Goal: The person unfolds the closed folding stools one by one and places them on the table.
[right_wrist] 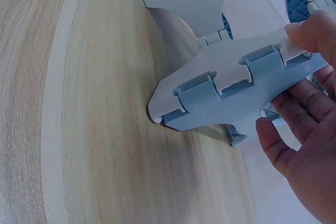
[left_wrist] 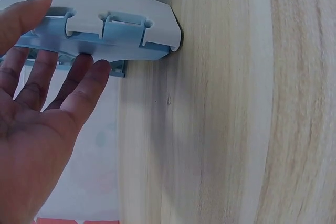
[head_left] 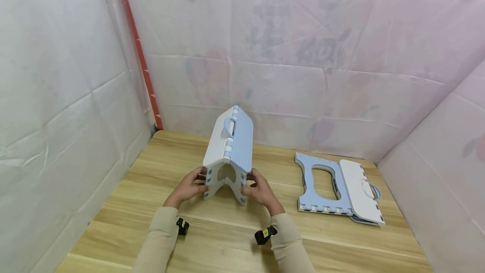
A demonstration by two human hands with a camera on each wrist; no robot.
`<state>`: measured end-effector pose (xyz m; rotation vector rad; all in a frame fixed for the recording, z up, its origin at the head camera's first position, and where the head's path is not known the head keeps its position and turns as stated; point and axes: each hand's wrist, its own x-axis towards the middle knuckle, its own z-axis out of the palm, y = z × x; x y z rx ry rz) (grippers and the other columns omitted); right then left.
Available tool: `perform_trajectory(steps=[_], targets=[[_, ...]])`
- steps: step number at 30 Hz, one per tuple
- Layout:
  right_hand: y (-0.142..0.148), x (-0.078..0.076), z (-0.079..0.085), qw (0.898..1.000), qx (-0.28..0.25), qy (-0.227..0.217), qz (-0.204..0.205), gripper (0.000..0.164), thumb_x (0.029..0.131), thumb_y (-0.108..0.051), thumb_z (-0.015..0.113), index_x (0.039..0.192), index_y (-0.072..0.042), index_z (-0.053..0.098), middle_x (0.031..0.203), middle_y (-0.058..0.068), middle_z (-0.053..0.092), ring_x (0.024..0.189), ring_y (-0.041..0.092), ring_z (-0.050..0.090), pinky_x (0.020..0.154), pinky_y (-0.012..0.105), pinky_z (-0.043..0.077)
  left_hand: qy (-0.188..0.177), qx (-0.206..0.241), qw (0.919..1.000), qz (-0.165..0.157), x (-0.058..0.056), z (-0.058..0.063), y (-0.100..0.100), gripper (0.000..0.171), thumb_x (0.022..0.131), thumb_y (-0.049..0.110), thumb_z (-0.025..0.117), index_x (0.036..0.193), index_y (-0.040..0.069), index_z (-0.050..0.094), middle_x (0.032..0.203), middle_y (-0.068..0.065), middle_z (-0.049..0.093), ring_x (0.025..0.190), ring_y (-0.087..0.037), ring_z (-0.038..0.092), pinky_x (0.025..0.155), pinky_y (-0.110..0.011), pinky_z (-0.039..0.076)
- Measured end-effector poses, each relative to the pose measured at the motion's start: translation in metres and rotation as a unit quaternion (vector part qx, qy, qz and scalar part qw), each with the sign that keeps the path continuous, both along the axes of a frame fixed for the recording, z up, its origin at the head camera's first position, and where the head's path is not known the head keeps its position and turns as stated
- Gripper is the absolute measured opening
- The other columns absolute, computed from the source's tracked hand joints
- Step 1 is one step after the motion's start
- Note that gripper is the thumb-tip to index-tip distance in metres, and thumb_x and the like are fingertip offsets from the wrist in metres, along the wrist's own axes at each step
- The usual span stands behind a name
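Note:
A white and pale blue folding step stool [head_left: 242, 142] stands partly folded on the table in the head view. Its two seat halves slope like a roof, with a loop handle [head_left: 228, 127] at the ridge. My left hand [head_left: 189, 185] grips the left leg panel, thumb on the near edge and fingers on the outer side, as the left wrist view shows. On the opposite side, my right hand [head_left: 261, 192] holds the right leg panel [right_wrist: 226, 98] between thumb and fingers. The feet look to be at the tabletop.
A second folding stool [head_left: 358, 193] lies folded flat on the right of the wooden table [head_left: 182, 243], its handle pointing right. Pale sheeting [head_left: 284, 87] hangs behind and at both sides. A red strip [head_left: 141, 54] runs down the back left corner.

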<state>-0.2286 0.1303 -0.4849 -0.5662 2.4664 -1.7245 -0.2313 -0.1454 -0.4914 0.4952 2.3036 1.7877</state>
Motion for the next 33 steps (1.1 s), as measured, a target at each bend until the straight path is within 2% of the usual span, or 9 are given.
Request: perform_trajectory(steps=[4,8,11,17,24,31,33], targets=[[-0.001,0.007,0.015,1.000,-0.015,-0.012,0.008,0.043,0.075,0.005,0.068,0.114,0.004,0.051,0.110,0.019,0.059,0.103,0.033,0.053,0.079,0.054,0.042,0.002,-0.004,1.0000,-0.007,0.001,0.005,-0.001,0.044,0.081,-0.004,0.065,0.122,-0.002,0.050,0.116,-0.018,0.052,0.107,-0.037,0.051,0.083,-0.046,0.047],[0.000,0.009,0.018,1.000,-0.012,-0.027,0.001,0.042,0.076,0.004,0.068,0.114,0.003,0.052,0.111,0.017,0.059,0.104,0.031,0.053,0.081,0.052,0.043,0.003,-0.004,1.0000,0.001,-0.005,-0.010,-0.004,0.045,0.081,-0.002,0.066,0.123,0.000,0.050,0.117,-0.017,0.052,0.108,-0.038,0.050,0.084,-0.048,0.046],[0.000,0.009,0.017,0.999,-0.019,-0.031,-0.004,0.040,0.076,0.003,0.068,0.112,0.003,0.053,0.111,0.017,0.059,0.104,0.032,0.053,0.082,0.055,0.041,0.000,-0.005,0.9999,0.010,-0.011,-0.023,-0.006,0.047,0.081,0.000,0.068,0.124,0.004,0.051,0.118,-0.014,0.052,0.109,-0.035,0.050,0.086,-0.047,0.045],[0.001,0.008,0.015,0.999,-0.030,-0.031,-0.011,0.038,0.076,0.003,0.070,0.110,0.003,0.053,0.111,0.018,0.059,0.105,0.034,0.052,0.084,0.060,0.038,0.010,-0.003,0.9999,0.011,-0.014,-0.027,-0.009,0.048,0.081,0.004,0.069,0.125,0.006,0.052,0.118,-0.014,0.053,0.109,-0.035,0.050,0.087,-0.048,0.044],[0.002,0.008,0.015,0.999,-0.038,-0.036,-0.013,0.036,0.077,0.003,0.070,0.109,0.003,0.054,0.110,0.019,0.059,0.106,0.034,0.052,0.086,0.061,0.036,0.003,-0.014,0.9997,0.018,-0.013,-0.021,-0.011,0.049,0.081,0.001,0.068,0.127,0.005,0.051,0.121,-0.013,0.053,0.111,-0.035,0.049,0.087,-0.047,0.043],[0.003,0.008,0.013,0.999,-0.036,-0.032,-0.017,0.037,0.077,0.003,0.070,0.110,0.003,0.054,0.108,0.017,0.059,0.104,0.033,0.052,0.085,0.061,0.037,-0.011,0.002,0.9999,-0.002,-0.004,0.003,-0.010,0.051,0.083,-0.001,0.066,0.130,0.000,0.047,0.123,-0.019,0.051,0.113,-0.040,0.047,0.086,-0.048,0.044],[0.003,0.008,0.013,0.999,-0.037,-0.030,-0.015,0.037,0.078,0.002,0.070,0.111,0.003,0.054,0.109,0.017,0.059,0.104,0.033,0.052,0.085,0.061,0.037,-0.017,-0.001,0.9999,-0.002,-0.003,0.006,-0.010,0.052,0.083,-0.002,0.066,0.131,0.000,0.046,0.124,-0.019,0.051,0.114,-0.039,0.047,0.088,-0.048,0.043]])
